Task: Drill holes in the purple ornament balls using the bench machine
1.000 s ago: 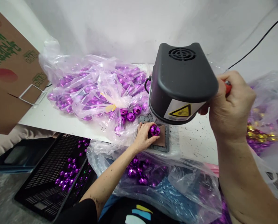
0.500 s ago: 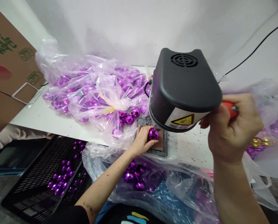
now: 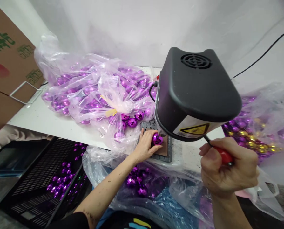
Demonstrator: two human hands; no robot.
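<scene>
My left hand point(image 3: 145, 144) grips a shiny purple mirror ball point(image 3: 157, 139) between thumb and fingers. It holds the ball on a brown pad point(image 3: 163, 149) over the grey base plate point(image 3: 168, 156) of a black hand press point(image 3: 199, 86). The press's housing overhangs the ball and hides what is above it. My right hand point(image 3: 229, 165) is wrapped round the red lever handle point(image 3: 224, 156) at the press's right side.
Clear bags of purple balls point(image 3: 84, 89) lie left on the white table point(image 3: 49, 119). Another bag with purple and gold balls point(image 3: 251, 140) is at the right. More balls fill a plastic bag point(image 3: 137, 183) at my lap and a black crate point(image 3: 25, 187). A cardboard box point(image 3: 10, 70) stands left.
My right hand has pulled the red lever handle downward and toward me. My left hand keeps the mirror ball in almost the same place.
</scene>
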